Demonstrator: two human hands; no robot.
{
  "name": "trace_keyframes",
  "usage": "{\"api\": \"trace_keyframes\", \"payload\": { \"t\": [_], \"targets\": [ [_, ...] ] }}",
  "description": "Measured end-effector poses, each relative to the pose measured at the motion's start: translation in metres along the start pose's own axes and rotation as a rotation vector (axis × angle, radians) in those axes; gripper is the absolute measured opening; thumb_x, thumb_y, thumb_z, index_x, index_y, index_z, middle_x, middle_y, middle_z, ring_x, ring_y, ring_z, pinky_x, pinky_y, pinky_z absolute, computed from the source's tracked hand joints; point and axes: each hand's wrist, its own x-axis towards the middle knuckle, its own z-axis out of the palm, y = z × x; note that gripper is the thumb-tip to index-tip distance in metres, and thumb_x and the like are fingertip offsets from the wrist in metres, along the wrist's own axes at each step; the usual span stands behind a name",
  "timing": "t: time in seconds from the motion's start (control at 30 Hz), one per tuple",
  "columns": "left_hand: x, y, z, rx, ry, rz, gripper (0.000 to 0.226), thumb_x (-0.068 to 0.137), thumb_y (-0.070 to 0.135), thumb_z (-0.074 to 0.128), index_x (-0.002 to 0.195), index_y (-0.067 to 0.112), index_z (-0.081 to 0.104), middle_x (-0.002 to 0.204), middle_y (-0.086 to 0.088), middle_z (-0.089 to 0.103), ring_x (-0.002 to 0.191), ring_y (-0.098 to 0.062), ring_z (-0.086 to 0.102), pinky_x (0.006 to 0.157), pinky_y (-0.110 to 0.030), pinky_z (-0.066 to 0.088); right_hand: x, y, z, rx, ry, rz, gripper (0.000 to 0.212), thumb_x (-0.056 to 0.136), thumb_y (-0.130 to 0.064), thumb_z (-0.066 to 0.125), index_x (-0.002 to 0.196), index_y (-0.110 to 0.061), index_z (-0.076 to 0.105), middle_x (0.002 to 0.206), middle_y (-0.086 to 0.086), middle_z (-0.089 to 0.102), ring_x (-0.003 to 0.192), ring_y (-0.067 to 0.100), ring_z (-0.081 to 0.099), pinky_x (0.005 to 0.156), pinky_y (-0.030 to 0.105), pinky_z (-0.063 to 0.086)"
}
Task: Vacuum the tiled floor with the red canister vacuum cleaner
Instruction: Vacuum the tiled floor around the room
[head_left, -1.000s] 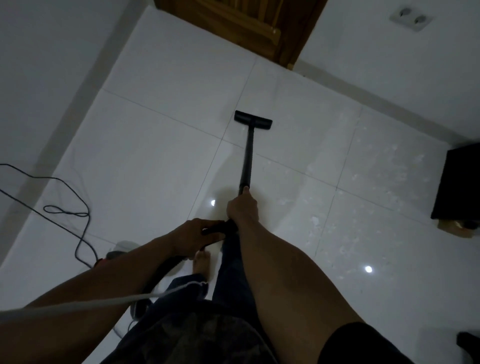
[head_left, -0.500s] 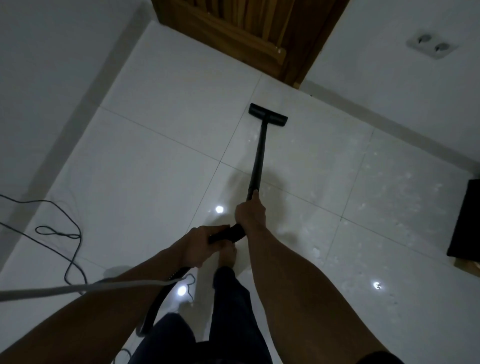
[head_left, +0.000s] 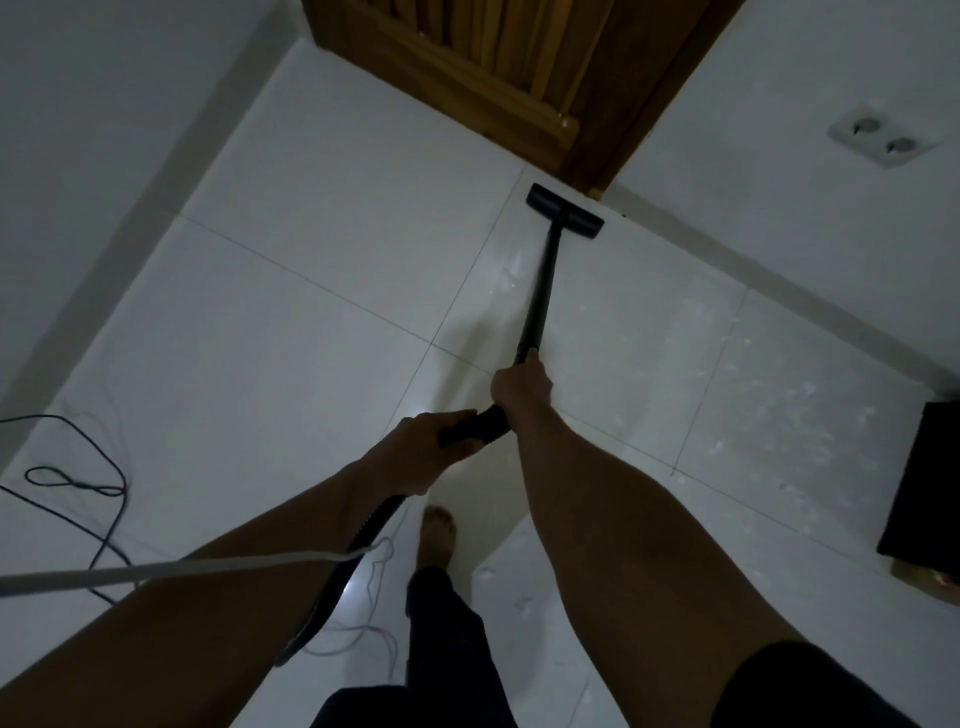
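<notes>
The floor nozzle (head_left: 565, 211) has slid forward on the tiled floor (head_left: 311, 338) and now lies near the wooden door (head_left: 498, 67). The right hand (head_left: 521, 387) has its fingers curled round the black wand (head_left: 540, 291). The left hand (head_left: 421, 452) grips the handle (head_left: 475, 428) behind it, and the hose (head_left: 332, 587) trails below.

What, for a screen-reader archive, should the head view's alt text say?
A person's two hands grip a black vacuum wand, right hand ahead of the left hand, its floor head resting on white tiles close to a wooden door. A dark cable lies looped on the tiles at left.
</notes>
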Motion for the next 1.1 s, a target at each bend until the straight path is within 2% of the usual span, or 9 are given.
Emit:
{"api": "trace_keyframes", "payload": {
  "t": [0.1, 0.23, 0.4, 0.5, 0.6, 0.83, 0.93, 1.0, 1.1],
  "targets": [
    [0.008, 0.007, -0.005, -0.015, 0.032, 0.052, 0.053, 0.098, 0.041, 0.057, 0.148, 0.029, 0.043, 0.070, 0.005, 0.061, 0.059, -0.021, 0.063, 0.043, -0.017, 0.048, 0.012, -0.015, -0.006, -0.038, 0.004, -0.017, 0.071, 0.097, -0.009, 0.046, 0.159, -0.023, 0.013, 0.140, 0.011, 0.053, 0.105, 0.026, 0.060, 0.065, 0.029, 0.042],
    [0.017, 0.019, -0.013, -0.007, 0.070, 0.090, 0.043, 0.100, 0.038, 0.056, 0.141, 0.028, 0.052, 0.067, 0.004, 0.059, 0.055, -0.020, 0.062, 0.047, -0.025, 0.054, 0.019, -0.034, -0.014, -0.058, 0.045, -0.027, 0.068, 0.098, -0.011, 0.047, 0.158, -0.019, 0.018, 0.141, 0.010, 0.052, 0.115, 0.027, 0.060, 0.069, 0.027, 0.042],
    [0.005, 0.014, -0.009, 0.039, 0.048, 0.085, 0.042, 0.100, 0.038, 0.056, 0.140, 0.029, 0.052, 0.065, 0.004, 0.059, 0.052, -0.018, 0.060, 0.048, -0.025, 0.054, 0.001, -0.019, -0.012, 0.001, 0.039, -0.046, 0.071, 0.096, -0.007, 0.047, 0.159, -0.021, 0.016, 0.140, 0.010, 0.053, 0.104, 0.024, 0.061, 0.058, 0.025, 0.044],
    [-0.011, 0.000, 0.000, 0.081, 0.028, 0.054, 0.048, 0.099, 0.041, 0.056, 0.145, 0.031, 0.046, 0.068, 0.005, 0.060, 0.051, -0.015, 0.060, 0.044, -0.019, 0.049, -0.018, 0.001, -0.004, 0.069, 0.054, -0.047, 0.072, 0.096, -0.006, 0.045, 0.159, -0.026, 0.015, 0.138, 0.011, 0.054, 0.100, 0.024, 0.062, 0.067, 0.026, 0.046],
    [-0.031, -0.010, 0.009, 0.106, -0.010, 0.023, 0.052, 0.099, 0.042, 0.056, 0.148, 0.032, 0.042, 0.069, 0.009, 0.058, 0.046, -0.009, 0.057, 0.043, -0.014, 0.043, -0.038, 0.023, 0.004, 0.103, 0.067, -0.043, 0.070, 0.098, -0.010, 0.043, 0.158, -0.031, 0.015, 0.132, 0.012, 0.058, 0.078, 0.017, 0.054, 0.062, 0.027, 0.045],
    [-0.096, -0.034, 0.025, 0.150, -0.079, 0.027, 0.053, 0.098, 0.041, 0.058, 0.148, 0.031, 0.043, 0.070, 0.016, 0.056, 0.042, -0.003, 0.053, 0.045, -0.017, 0.046, -0.100, 0.075, 0.023, 0.121, 0.077, -0.054, 0.066, 0.100, -0.015, 0.041, 0.158, -0.033, 0.014, 0.132, 0.012, 0.058, 0.091, 0.024, 0.060, 0.070, 0.032, 0.047],
    [-0.128, -0.055, 0.037, 0.172, -0.102, 0.040, 0.052, 0.098, 0.039, 0.060, 0.147, 0.031, 0.045, 0.068, 0.015, 0.054, 0.040, 0.001, 0.050, 0.044, -0.013, 0.042, -0.132, 0.101, 0.035, 0.153, 0.079, -0.055, 0.068, 0.100, -0.013, 0.041, 0.158, -0.033, 0.013, 0.133, 0.013, 0.058, 0.086, 0.019, 0.055, 0.074, 0.033, 0.051],
    [-0.153, -0.077, 0.044, 0.193, -0.127, 0.039, 0.052, 0.098, 0.041, 0.059, 0.147, 0.034, 0.045, 0.075, 0.010, 0.059, 0.043, 0.000, 0.051, 0.044, -0.014, 0.042, -0.158, 0.122, 0.048, 0.170, 0.077, -0.057, 0.069, 0.100, -0.012, 0.041, 0.158, -0.034, 0.012, 0.133, 0.013, 0.058, 0.084, 0.017, 0.053, 0.076, 0.034, 0.052],
    [-0.190, -0.110, 0.054, 0.248, -0.157, 0.058, 0.054, 0.098, 0.045, 0.057, 0.148, 0.034, 0.043, 0.107, -0.002, 0.069, 0.064, -0.007, 0.062, 0.047, -0.008, 0.043, -0.200, 0.153, 0.073, 0.164, 0.090, -0.078, 0.068, 0.100, -0.015, 0.042, 0.159, -0.032, 0.011, 0.132, 0.014, 0.058, 0.084, 0.017, 0.054, 0.076, 0.033, 0.052]
  ]
}}
